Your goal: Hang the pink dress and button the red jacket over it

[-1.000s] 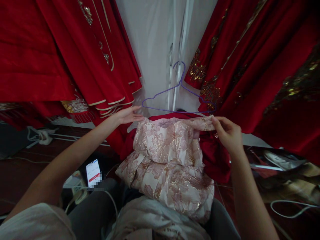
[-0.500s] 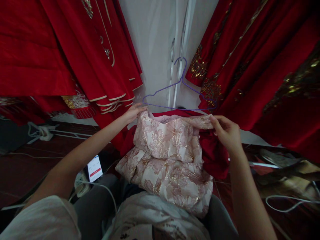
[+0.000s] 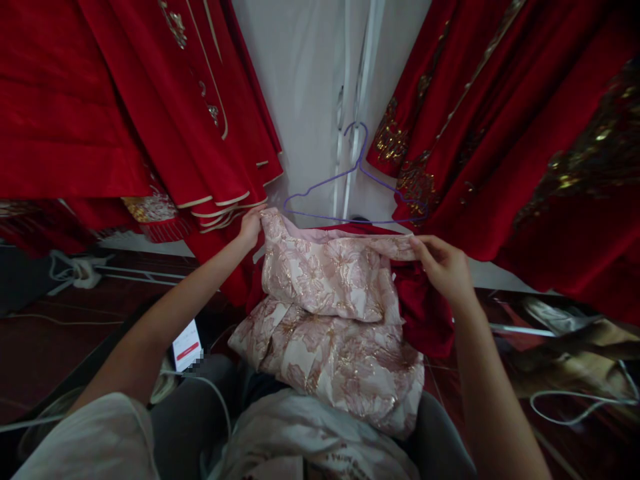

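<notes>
A pale pink floral brocade dress (image 3: 330,280) with gold threads lies folded over my lap. My left hand (image 3: 251,225) pinches its upper left corner at the strap. At the other end, my right hand (image 3: 443,263) grips the tip of the right strap between thumb and fingers. The top edge is stretched between both hands, showing a plain pink lining. Just beyond it, a purple wire hanger (image 3: 360,163) lies with its hook pointing away from me. Red fabric (image 3: 425,313) shows behind and beneath the dress.
Red garments with trim hang at left (image 3: 190,133), and red garments with gold sequins at right (image 3: 480,133). A lit phone (image 3: 187,347) with a white cable is beside my left leg. Bags (image 3: 575,353) and a looped white cord (image 3: 580,408) are on the right.
My left hand has drawn the dress corner outward to the left, and the neckline is pulled straighter. My right hand has shifted slightly left, still holding the strap.
</notes>
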Demonstrator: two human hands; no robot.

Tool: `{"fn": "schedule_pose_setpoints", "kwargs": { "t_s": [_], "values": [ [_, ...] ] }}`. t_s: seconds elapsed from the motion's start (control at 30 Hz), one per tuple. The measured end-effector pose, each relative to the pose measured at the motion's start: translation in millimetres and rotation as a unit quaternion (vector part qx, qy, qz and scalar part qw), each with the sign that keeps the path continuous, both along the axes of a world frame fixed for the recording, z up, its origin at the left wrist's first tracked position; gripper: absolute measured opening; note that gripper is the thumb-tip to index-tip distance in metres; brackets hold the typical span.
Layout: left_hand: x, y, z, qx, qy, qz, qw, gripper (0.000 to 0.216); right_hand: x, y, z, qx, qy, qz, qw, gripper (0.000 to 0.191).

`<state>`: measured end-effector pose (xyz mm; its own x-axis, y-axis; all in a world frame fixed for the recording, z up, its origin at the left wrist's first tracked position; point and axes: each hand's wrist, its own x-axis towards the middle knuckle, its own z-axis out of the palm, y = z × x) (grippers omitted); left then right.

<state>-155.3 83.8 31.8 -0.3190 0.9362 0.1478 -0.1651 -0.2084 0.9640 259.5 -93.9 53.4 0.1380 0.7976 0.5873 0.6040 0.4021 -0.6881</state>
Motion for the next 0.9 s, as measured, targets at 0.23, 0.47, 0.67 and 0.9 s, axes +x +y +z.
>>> {"fn": "schedule_pose_setpoints", "kwargs": {
  "t_s": [0.23, 0.47, 0.67, 0.9],
  "values": [
    [11, 9, 14.6, 0.071, 0.005, -0.039, 0.997, 0.037, 6, 2, -0.4, 0.002, -0.002, -0.020, 1.000, 0.032],
    [45, 18, 52.1, 0.155, 0.172, -0.077, 0.970, 0.021, 9, 7, -2.2, 0.006, 0.008, -0.014, 1.000, 0.032],
    [70, 41, 63.3, 0.154, 0.337, -0.096, 0.924, 0.021, 13, 6, 0.2, 0.015, 0.020, -0.043, 0.999, 0.033],
    [71, 46, 50.1, 0.133, 0.508, -0.128, 0.841, 0.018, 17, 5, -3.2, 0.022, 0.025, -0.031, 0.999, 0.033]
  ]
}}
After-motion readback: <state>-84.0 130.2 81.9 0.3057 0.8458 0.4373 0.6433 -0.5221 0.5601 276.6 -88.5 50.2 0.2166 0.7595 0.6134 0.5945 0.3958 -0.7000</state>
